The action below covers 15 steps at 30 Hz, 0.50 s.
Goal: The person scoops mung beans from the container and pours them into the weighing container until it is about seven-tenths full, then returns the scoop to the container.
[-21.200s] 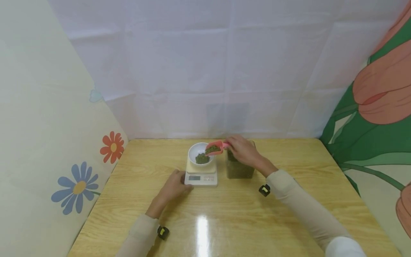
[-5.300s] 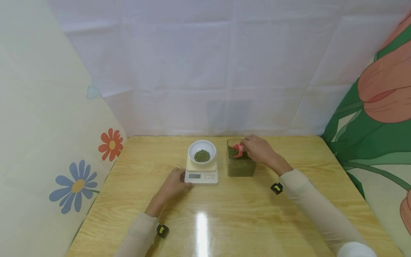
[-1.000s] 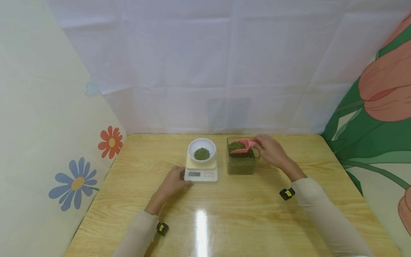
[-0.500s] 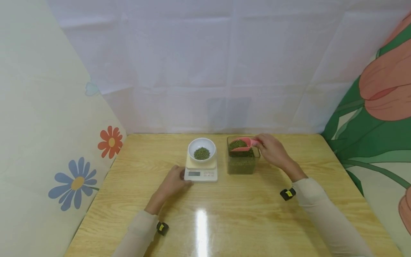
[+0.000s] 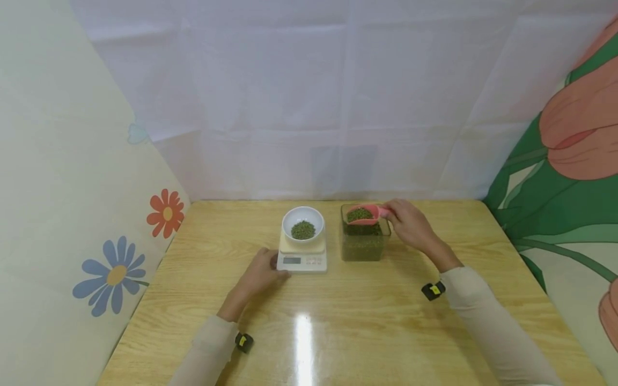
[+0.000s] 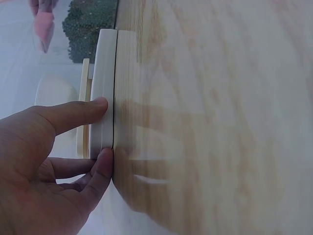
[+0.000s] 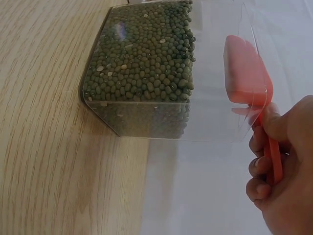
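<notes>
My right hand (image 5: 409, 224) grips the handle of a red plastic scoop (image 7: 247, 68). Green mung beans (image 5: 359, 214) fill the scoop's bowl, which is held level near the top of a clear square container (image 5: 363, 250). Below it, in the right wrist view, more mung beans (image 7: 146, 58) fill the container part way, apart from the scoop. A white bowl (image 5: 288, 219) with a small heap of beans stands on a kitchen scale (image 5: 315, 261). My left hand (image 5: 260, 272) holds the scale's front left corner between thumb and fingers; the left wrist view shows the thumb (image 6: 83, 115) against its side.
The scale and container stand side by side near the back of the wooden table (image 5: 367, 332), with a narrow gap between them. A white cloth backdrop (image 5: 270, 107) hangs behind. Flower-patterned panels (image 5: 579, 214) flank both sides.
The scoop, earlier over the bowl and then dug into the beans, has risen slightly and levelled out with a load in the last second. The left hand keeps its hold on the scale.
</notes>
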{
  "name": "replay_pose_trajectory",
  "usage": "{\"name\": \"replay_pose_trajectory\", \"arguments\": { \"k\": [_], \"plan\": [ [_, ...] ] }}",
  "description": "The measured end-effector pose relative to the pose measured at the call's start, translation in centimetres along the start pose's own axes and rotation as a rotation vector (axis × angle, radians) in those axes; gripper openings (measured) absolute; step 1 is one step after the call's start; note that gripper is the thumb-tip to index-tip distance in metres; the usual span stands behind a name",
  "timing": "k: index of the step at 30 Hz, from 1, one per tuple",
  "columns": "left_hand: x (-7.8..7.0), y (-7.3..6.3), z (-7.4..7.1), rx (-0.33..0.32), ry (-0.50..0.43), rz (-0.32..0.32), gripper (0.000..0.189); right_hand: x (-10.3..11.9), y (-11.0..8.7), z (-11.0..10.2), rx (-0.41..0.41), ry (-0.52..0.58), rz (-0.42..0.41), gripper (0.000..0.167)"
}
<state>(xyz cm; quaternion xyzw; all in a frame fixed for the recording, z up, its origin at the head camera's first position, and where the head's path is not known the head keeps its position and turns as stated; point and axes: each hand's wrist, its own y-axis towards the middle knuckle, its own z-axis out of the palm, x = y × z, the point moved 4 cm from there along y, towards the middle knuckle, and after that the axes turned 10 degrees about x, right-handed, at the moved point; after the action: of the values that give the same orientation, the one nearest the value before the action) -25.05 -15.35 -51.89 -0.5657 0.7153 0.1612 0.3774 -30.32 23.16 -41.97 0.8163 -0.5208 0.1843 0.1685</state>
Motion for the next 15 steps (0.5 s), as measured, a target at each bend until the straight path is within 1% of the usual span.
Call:
{"name": "replay_pose_trajectory", "arguments": {
  "k": [15],
  "plan": [
    [-0.05, 0.00, -0.01, 0.002, -0.007, 0.003, 0.053, 0.21, 0.17, -0.12, -0.004, 0.005, 0.002, 0.032]
  ]
}}
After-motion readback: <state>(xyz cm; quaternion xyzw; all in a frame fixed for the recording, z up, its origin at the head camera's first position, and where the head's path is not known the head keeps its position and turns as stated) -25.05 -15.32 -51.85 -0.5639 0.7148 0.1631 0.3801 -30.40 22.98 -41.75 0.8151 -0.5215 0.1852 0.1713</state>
